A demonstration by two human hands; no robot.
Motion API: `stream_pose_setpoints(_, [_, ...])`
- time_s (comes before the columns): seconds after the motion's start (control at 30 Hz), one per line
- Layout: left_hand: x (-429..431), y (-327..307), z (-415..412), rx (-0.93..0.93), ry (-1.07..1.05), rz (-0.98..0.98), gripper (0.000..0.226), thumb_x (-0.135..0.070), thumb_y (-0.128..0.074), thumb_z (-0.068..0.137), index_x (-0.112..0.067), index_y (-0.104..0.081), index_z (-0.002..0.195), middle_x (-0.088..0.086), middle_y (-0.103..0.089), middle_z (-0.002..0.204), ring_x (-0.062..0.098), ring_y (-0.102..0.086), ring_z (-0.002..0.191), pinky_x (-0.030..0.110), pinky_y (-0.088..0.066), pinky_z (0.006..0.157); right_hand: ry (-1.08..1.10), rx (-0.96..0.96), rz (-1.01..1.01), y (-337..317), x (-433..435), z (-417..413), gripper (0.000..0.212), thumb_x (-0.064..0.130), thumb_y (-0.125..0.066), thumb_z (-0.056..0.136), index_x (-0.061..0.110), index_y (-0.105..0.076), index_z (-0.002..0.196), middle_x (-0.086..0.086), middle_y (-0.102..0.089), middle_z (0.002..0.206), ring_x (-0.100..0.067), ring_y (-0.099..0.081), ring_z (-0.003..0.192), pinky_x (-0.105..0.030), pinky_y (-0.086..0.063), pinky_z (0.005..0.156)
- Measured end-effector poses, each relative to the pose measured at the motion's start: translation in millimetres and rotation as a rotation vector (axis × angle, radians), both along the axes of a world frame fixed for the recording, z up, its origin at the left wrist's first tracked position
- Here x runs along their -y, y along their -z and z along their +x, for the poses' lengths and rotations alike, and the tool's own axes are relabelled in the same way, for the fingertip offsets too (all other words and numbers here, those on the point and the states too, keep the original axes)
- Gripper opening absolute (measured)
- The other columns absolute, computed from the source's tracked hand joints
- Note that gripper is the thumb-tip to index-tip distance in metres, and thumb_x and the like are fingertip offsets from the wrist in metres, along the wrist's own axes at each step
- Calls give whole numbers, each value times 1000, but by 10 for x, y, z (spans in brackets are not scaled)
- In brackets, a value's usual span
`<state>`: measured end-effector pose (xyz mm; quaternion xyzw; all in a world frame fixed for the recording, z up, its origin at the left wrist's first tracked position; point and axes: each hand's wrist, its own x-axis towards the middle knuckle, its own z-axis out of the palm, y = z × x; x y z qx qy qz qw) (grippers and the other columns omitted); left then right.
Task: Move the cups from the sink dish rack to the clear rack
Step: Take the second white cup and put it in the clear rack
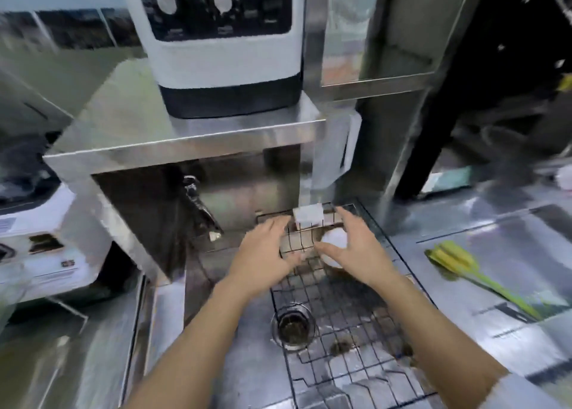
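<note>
Reaching over the sink, the right hand is seen with fingers spread and curved around a white cup, thumb near its front rim; whether the cup is actually touched cannot be told through the blur. The left hand is held open just left of it, palm down, gripping nothing. The cup is found at the far end of the wire dish rack, which is laid across the right part of the sink. A round drain is seen at the rack's left edge. On the steel counter to the right, a yellow-green brush is laid. A white machine is set on the far shelf.
</note>
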<state>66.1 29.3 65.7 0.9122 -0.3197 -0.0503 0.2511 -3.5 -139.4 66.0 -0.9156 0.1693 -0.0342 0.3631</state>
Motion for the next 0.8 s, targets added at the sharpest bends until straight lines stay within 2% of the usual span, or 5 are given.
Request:
stream_pose_setpoints(0.13, [550,400,114,-94,44,148,82,-47,-65,77,-19,-24,142,5,-33,149,24,-32,134,37,-28,109,44,-108,-26,346,405,85,84,41,-67,78,14,-22,144,-13,-37,146,-30,-37,132,-42,-34,109])
stream_pose_setpoints(0.27, [912,761,193,-157,54,204,79,-47,-68,74,-17,-28,135,8,-45,136,28,-44,121,38,-37,98,2,-166,-103,662,585,171,85,38,-67,78,7,-22,143,-14,-37,146,-30,-36,133,-37,-30,110])
stream_pose_setpoints(0.43, [1190,1017,244,-208,22,179,83,-29,-65,76,-10,-19,142,14,-41,139,32,-42,121,40,-36,101,-34,-183,-298,876,555,290,73,39,-59,81,10,-26,139,-9,-39,145,-24,-37,132,-38,-26,104])
stream_pose_setpoints(0.6, [1269,1169,259,-292,-63,-3,73,-8,-62,70,-8,-31,136,16,-46,133,34,-45,122,38,-39,99,48,-198,-353,992,483,373,70,37,-53,84,7,-24,139,-10,-49,135,-24,-46,123,-39,-24,99])
stream_pose_setpoints(0.8, [1171,1080,220,-345,-28,-68,60,-14,-73,67,-11,-44,119,7,-45,113,24,-48,107,31,-41,91,86,-165,-286,944,446,342,61,35,-53,80,16,-33,135,-10,-55,125,-27,-52,117,-38,-11,95])
